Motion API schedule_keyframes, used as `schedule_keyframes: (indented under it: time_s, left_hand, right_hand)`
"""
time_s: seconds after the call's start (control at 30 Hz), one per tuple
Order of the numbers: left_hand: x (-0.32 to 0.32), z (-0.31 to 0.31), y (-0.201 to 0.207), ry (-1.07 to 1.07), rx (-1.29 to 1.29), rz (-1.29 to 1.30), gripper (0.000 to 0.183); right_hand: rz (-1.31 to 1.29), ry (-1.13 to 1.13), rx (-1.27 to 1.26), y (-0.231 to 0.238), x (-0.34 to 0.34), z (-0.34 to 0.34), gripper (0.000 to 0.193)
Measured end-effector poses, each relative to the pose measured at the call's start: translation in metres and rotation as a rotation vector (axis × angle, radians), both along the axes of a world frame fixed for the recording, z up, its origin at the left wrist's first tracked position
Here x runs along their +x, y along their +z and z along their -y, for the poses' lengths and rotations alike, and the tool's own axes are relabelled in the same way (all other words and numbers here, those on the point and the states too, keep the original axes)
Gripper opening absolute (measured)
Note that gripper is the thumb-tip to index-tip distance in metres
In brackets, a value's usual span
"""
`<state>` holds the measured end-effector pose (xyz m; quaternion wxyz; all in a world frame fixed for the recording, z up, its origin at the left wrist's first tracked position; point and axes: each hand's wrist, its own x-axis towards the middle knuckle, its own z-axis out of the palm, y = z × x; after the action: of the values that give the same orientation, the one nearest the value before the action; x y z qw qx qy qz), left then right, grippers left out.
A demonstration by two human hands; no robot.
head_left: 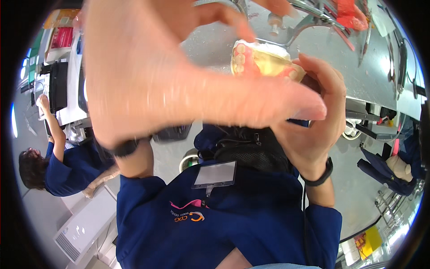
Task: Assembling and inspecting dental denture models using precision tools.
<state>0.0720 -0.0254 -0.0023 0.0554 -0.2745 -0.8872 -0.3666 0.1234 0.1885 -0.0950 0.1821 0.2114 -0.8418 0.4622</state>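
Observation:
A dental model [268, 62] with white teeth, pink wax gums and a yellowish plaster palate is above the bench edge. Fingers of my right hand [313, 107] curl around its right side and grip it. Large and blurred, my left hand [179, 85] crosses in front, close to the camera. Its thumb stretches over the model's lower part and hides some of it. The other left fingers are spread apart above, one fingertip near the model's upper left edge. Nothing shows between them.
On the grey bench [322, 54] lie red wax pieces [351, 18], thin tools and a metal-armed apparatus [309, 11]. A dark handpiece [403, 67] is at the right. A co-worker in blue [74, 166] sits at the left, beside a white boxy unit [83, 224].

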Motion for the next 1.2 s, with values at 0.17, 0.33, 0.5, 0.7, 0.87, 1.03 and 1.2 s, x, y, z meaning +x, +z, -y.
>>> schedule_keyframes:
  time_s: [0.17,0.33,0.5,0.7,0.87,1.03,1.2]
  left_hand:
    - [-0.021,-0.027,-0.02,-0.356,0.296,-0.175,0.094]
    - [-0.006,-0.028,-0.016,-0.371,0.077,-0.207,0.103]
    - [0.003,-0.048,-0.043,-0.225,0.24,-0.462,0.087]
    - [-0.003,-0.038,-0.02,-0.354,0.129,-0.418,0.079]
    - [0.006,-0.052,-0.017,-0.2,0.059,-0.457,0.071]
    - [0.006,-0.056,-0.015,-0.095,0.08,-0.44,0.067]
    - [0.004,-0.051,-0.016,-0.137,0.068,-0.421,0.064]
  right_hand:
    - [-0.022,-0.055,-0.203,-0.006,0.0,-0.007,0.086]
    - [0.044,0.073,-0.427,0.02,0.005,-0.021,0.094]
    - [0.022,0.076,-0.415,0.032,0.008,-0.025,0.097]
    - [0.098,0.093,-0.428,0.031,0.009,-0.031,0.094]
    - [0.181,0.131,-0.455,0.029,0.005,-0.032,0.085]
    - [0.144,0.178,-0.397,0.028,0.003,-0.034,0.077]
    - [0.025,0.153,-0.316,0.025,-0.004,-0.036,0.062]
